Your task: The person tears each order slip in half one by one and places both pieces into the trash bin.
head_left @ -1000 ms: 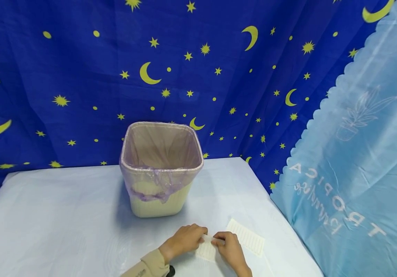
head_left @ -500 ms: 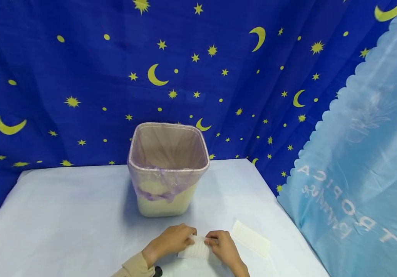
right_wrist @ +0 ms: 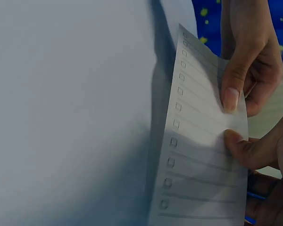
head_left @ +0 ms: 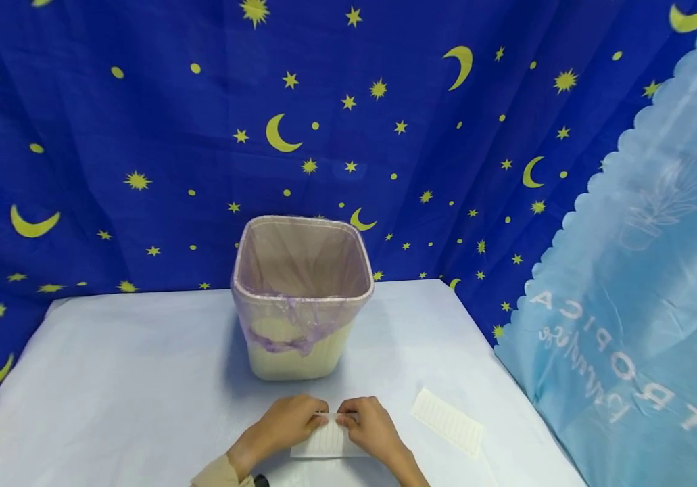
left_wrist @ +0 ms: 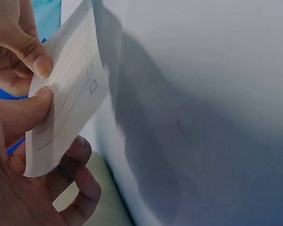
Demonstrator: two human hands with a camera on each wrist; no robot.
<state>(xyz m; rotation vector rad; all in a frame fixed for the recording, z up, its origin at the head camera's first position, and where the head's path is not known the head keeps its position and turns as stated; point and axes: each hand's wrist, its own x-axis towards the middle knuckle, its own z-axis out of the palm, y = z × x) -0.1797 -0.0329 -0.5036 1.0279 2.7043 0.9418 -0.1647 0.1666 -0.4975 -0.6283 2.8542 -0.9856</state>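
White lined paper (head_left: 318, 445), with a column of small printed boxes, was what I watched from my station. It sat in front of the bin (head_left: 292, 362), on the person's side, tilted up between two hands; I could not tell whether its lower edge met the table (head_left: 141, 379). A purple liner (head_left: 299, 330) was folded over the bin's rim, presumably to hold it in place. A second sheet (head_left: 448, 423) lay flat to the right of the bin and nearer the person, perhaps set there to leave the hands room.

I saw the left hand (head_left: 290, 421) pinching the paper near its upper edge, thumb on the printed face, fingers behind, the lower ones loosely curled. The right hand (head_left: 374, 427) pinched that same edge just beside it, thumb likewise in front. The thumbs were near each other but apart. I judged that so close a double pinch gave fine control of that short stretch of thin paper.
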